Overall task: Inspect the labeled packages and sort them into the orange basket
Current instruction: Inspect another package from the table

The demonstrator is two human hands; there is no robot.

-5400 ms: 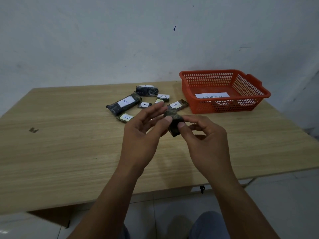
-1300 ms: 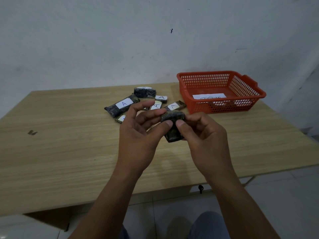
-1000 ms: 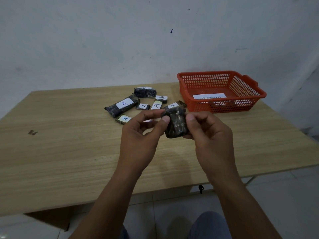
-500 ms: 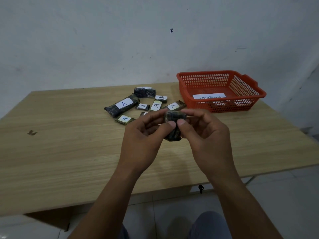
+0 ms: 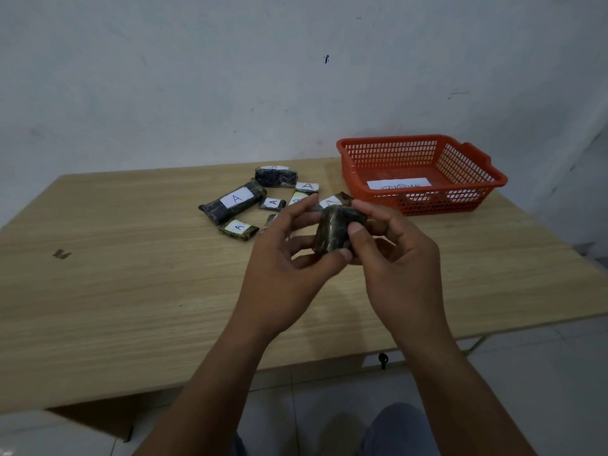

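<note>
Dark, glossy wrapping is covering the small package (image 5: pixel 332 232) that is being held up above the desk (image 5: pixel 131 291), just in front of the person. It is being pinched between both hands: the left hand (image 5: pixel 289 258) is gripping its near lower edge with thumb and curled fingers, and the right hand (image 5: pixel 391 258) is clamping its right side, the thumb being pressed on the near face. No label is being shown on the face turned to the camera, so inspection is judged to be under way. The package is judged light and slightly soft, its film likely slippery; hold is best taken across opposite edges, leaving the flat faces uncovered for reading. Both forearms are being raised from below, the wrists turned inward toward each other. Beyond the left hand, several packages (image 5: pixel 235 200) marked A are lying on the desk. Beyond the right hand, the orange basket (image 5: pixel 424 205) is standing, a paper slip (image 5: pixel 398 184) lying inside.
</note>
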